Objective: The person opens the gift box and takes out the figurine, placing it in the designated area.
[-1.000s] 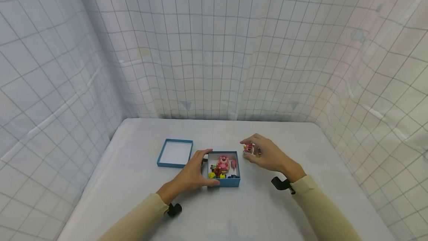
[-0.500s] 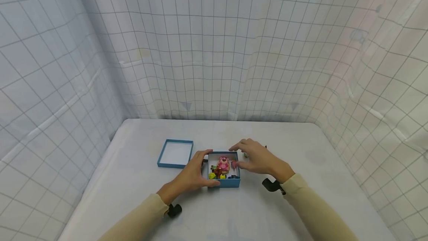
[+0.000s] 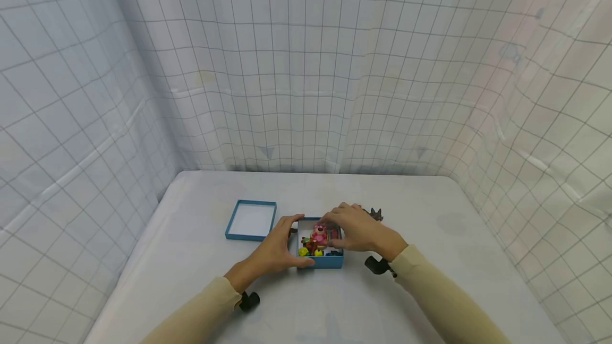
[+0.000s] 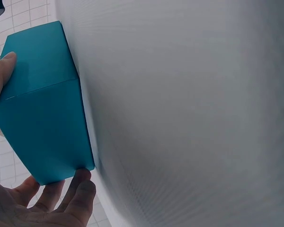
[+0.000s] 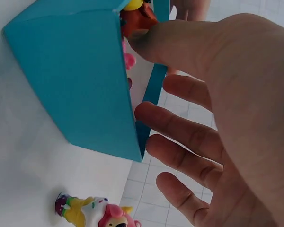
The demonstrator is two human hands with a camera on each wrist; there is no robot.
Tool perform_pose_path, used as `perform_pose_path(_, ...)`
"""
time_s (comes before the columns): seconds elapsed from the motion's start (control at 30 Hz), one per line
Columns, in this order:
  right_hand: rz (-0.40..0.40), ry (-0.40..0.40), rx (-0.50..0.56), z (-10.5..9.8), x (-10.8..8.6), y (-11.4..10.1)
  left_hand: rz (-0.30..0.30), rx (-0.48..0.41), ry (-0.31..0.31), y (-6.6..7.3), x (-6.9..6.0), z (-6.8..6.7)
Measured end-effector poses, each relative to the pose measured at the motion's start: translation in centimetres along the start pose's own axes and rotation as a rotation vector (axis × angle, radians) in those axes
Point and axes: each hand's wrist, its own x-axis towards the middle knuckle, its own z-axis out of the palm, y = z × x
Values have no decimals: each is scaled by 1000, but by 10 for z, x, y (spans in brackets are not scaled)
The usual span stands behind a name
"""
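Observation:
A blue box (image 3: 320, 263) without its lid sits on the white table, with several small toy figurines inside. A pink bear figurine (image 3: 319, 231) lies in its middle, and yellow, brown and dark pieces lie toward the near wall. My left hand (image 3: 274, 248) grips the box from its left, thumb on the near wall, fingertips at the far side. Over the right part of the box, my right hand (image 3: 360, 231) reaches in with fingers apart; in the right wrist view its thumb is near a brown figurine (image 5: 138, 21). I see nothing held in it.
The blue-rimmed lid (image 3: 251, 220) lies at the back left, white inside up. Behind my right hand stands a grey-eared figurine (image 3: 376, 214). A pink-headed figurine (image 5: 97, 210) stands beside the box. Gridded white curtains (image 3: 306, 68) surround the table.
My right hand has let go of the pink-headed figurine to the right of the box and moved left over the box. My left hand and the box have stayed put.

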Motion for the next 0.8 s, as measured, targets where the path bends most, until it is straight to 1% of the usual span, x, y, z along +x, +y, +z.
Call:
perform_pose_path(0.23,-66,0,29,0,6,-10,1,-4,0,1,-1,0)
perform_pose_path(0.53,-79,-33,44,5,14,-20,11,-5,3,2,-1,-1)
perform_pose_path(0.67,-87,-38,40,9,18,-22,16,-11,1,2,-2,-1)
perform_pose_path(0.8,-101,-37,64,12,23,-24,18,-21,1,2,-2,-1)
